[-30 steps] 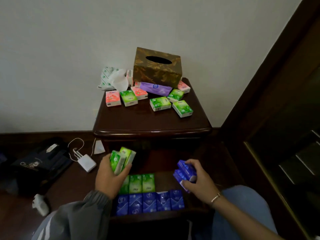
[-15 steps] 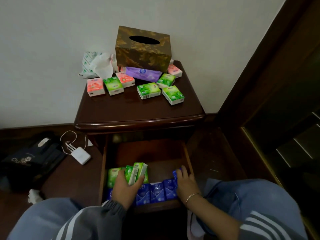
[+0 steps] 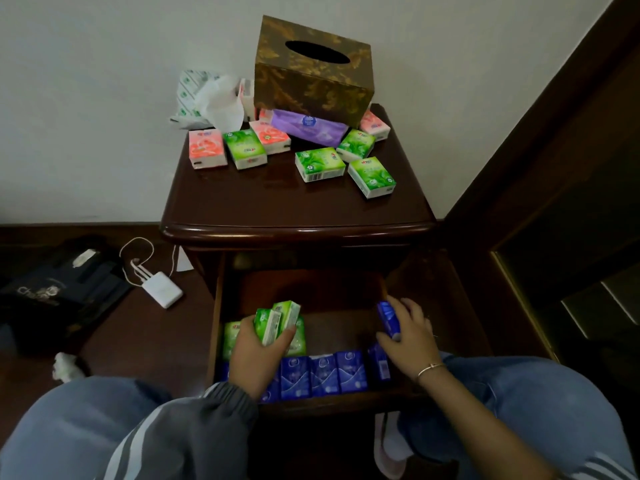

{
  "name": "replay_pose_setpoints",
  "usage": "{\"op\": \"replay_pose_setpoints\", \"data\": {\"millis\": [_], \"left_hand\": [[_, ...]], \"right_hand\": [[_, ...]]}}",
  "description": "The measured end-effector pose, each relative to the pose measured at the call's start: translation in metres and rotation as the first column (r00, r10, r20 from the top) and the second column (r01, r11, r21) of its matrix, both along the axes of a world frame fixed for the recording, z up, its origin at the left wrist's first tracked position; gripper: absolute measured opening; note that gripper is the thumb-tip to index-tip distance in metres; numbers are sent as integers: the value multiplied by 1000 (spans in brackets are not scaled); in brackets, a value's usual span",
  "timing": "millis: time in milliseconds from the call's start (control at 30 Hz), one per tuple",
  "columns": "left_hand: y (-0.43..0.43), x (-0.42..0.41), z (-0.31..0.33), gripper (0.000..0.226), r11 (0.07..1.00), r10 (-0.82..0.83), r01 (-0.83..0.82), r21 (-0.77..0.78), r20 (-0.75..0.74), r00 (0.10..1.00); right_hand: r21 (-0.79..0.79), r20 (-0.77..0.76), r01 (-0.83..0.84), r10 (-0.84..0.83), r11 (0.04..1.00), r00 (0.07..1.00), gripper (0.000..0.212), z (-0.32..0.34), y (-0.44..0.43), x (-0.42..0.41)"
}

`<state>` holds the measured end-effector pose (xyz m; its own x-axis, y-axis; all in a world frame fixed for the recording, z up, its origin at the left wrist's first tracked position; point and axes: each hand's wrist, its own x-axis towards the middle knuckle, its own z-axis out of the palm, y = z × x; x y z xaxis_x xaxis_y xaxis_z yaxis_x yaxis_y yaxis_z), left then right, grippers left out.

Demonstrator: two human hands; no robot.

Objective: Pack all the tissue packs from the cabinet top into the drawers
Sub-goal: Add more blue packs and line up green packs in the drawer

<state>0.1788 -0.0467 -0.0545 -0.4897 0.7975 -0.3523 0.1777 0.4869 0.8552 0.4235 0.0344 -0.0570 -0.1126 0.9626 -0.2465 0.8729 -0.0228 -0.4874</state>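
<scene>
The dark wooden cabinet top (image 3: 298,209) carries several green, pink and one purple tissue pack (image 3: 308,128) near the wall. Below it the drawer (image 3: 311,292) stands pulled out. A row of blue packs (image 3: 323,375) lines its front, with green packs (image 3: 231,337) behind at the left. My left hand (image 3: 258,355) is inside the drawer, shut on two green packs (image 3: 277,322) held upright. My right hand (image 3: 407,336) is at the drawer's right side, shut on a blue pack (image 3: 388,318).
A gold-brown tissue box (image 3: 313,72) and a crumpled white packet (image 3: 204,98) stand at the back of the cabinet top. On the floor at left lie a white charger (image 3: 162,289), a dark bag (image 3: 52,292) and a crumpled tissue (image 3: 65,367). A dark wooden frame rises at right.
Both hands went down from above the drawer into it, carrying their packs. My right hand has since lifted back a little along the drawer's right side with a blue pack.
</scene>
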Motion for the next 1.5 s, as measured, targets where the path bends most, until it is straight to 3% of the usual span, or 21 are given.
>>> {"op": "replay_pose_setpoints", "data": {"millis": [200,367,600,733,867,1033,1100,1200,1500], "left_hand": [[-1,-3,5,58,1000,-13,13,-8,34,999],[0,-4,7,56,1000,-6,6,-2,42,999],[3,-10,9,56,999,33,-33,0,57,998],[2,-11,11,54,1000,29,-29,-8,53,998],[1,-12,8,51,999,32,-32,-3,48,998],[-3,5,-9,66,975,-121,107,-195,-60,991],[1,18,-16,75,952,-204,155,-262,-173,964],[18,39,-23,72,928,-306,201,-314,-331,893],[82,79,-58,85,822,-489,244,-515,-418,765]], "right_hand": [[-218,-273,136,-194,967,942,60,9,6,-2],[-273,-131,60,-99,960,986,78,6,0,-6],[-327,53,75,-61,942,997,75,0,-8,-15],[-338,13,110,-113,935,994,70,-2,-14,-20],[-357,-96,174,-222,918,970,79,1,-12,-21],[-461,-230,232,-368,856,901,80,15,-4,-17],[-447,-244,219,-353,867,903,77,24,-1,-15],[-389,-255,186,-300,902,919,74,36,4,-9],[-338,-398,203,-335,919,854,67,54,13,22]]}}
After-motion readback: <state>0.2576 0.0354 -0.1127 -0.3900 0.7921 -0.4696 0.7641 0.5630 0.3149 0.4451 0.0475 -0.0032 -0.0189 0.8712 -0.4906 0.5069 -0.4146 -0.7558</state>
